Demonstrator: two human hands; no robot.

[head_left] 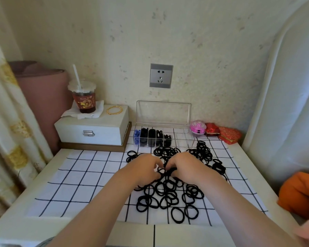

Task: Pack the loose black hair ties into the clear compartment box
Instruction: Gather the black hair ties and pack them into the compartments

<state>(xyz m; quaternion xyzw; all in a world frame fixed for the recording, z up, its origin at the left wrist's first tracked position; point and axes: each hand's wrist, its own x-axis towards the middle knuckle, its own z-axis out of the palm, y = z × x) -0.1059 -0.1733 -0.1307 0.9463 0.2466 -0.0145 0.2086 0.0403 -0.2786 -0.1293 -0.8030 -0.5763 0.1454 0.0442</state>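
Note:
A big pile of loose black hair ties (169, 195) is spread over a white cloth with a black grid (82, 177). Both my hands meet in the middle of the pile. My left hand (143, 171) and my right hand (185, 167) have curled fingers that pinch a bunch of ties between them. Behind the pile stands the clear compartment box (183, 138) with its lid raised against the wall. Its left compartments hold blue items and black ties; the right compartments look bare.
A white jewellery box (91, 130) at the back left carries a drink cup with a straw (83, 99) and gold bangles (114, 110). Pink and red trinket boxes (214, 131) sit right of the clear box. An orange cloth (300, 193) lies at the right edge.

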